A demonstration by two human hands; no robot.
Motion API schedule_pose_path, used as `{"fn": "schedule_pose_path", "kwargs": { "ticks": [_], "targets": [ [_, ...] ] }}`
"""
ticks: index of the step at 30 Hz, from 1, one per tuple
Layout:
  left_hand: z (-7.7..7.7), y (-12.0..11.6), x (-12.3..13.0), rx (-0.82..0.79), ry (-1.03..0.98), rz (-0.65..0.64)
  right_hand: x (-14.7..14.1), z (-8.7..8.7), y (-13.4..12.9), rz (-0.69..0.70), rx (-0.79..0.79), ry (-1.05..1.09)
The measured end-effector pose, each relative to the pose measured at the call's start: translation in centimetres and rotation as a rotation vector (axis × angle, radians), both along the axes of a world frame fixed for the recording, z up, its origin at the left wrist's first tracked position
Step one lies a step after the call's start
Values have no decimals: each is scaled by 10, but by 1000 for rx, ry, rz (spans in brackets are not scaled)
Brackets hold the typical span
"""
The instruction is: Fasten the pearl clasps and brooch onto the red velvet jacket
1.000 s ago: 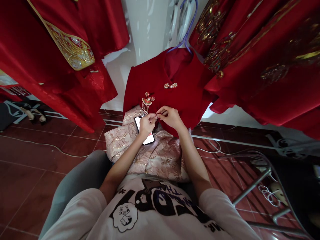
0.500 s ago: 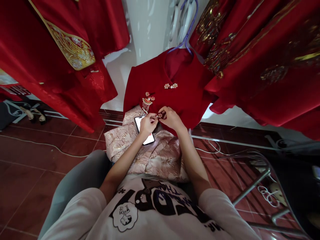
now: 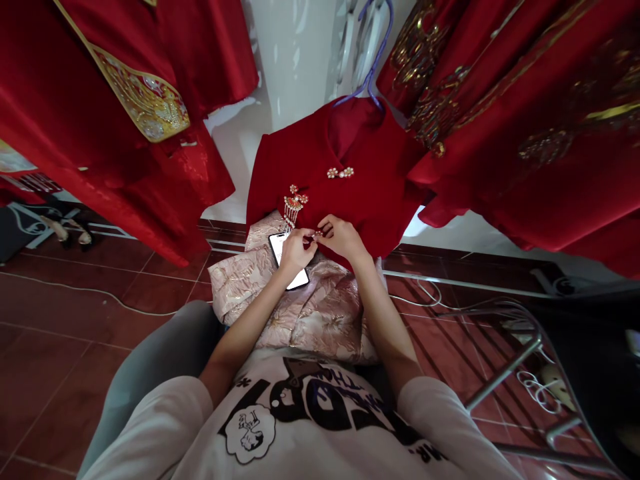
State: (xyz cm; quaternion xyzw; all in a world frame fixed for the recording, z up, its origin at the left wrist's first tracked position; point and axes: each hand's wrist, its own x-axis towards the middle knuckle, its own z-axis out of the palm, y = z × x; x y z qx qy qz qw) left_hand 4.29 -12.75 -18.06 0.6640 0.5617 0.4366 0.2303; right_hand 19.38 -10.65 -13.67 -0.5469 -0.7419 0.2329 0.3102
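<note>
A red garment [image 3: 295, 160] with a stand collar hangs from a purple hanger [image 3: 371, 77], its lower part reaching my lap. Pearl-and-flower fasteners [image 3: 341, 173] sit below the collar, and a tasselled ornament [image 3: 293, 203] is on the chest. At the garment's lower front, my left hand [image 3: 298, 248] pinches a small beaded flower fastener [image 3: 317, 235] from the left. My right hand [image 3: 341, 238] closes on the same piece from the right, its fingers bent. Fingertips partly cover the fastener. Below my left hand lies a lit phone [image 3: 299, 280], partly hidden by it.
Pink brocade cloth [image 3: 320, 313] covers my lap under the phone. Red embroidered garments hang at left [image 3: 150, 100] and right [image 3: 480, 147]. A metal-framed chair [image 3: 520, 367] stands at right. A white cable [image 3: 110, 293] crosses the tiled floor; shoes [image 3: 73, 230] are at far left.
The beaded flower has turned and shifted slightly left between my fingertips, showing less of its face. Both hands stay in nearly the same place.
</note>
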Motion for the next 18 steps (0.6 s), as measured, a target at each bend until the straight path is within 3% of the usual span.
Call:
{"fn": "schedule_pose_path", "kwargs": {
  "ticks": [6, 18],
  "targets": [
    [1, 2, -2, -31, -120, 1, -1, -4, 3, 33, -34, 74],
    [12, -6, -4, -51, 21, 21, 0, 2, 2, 79, -42, 140]
  ]
}}
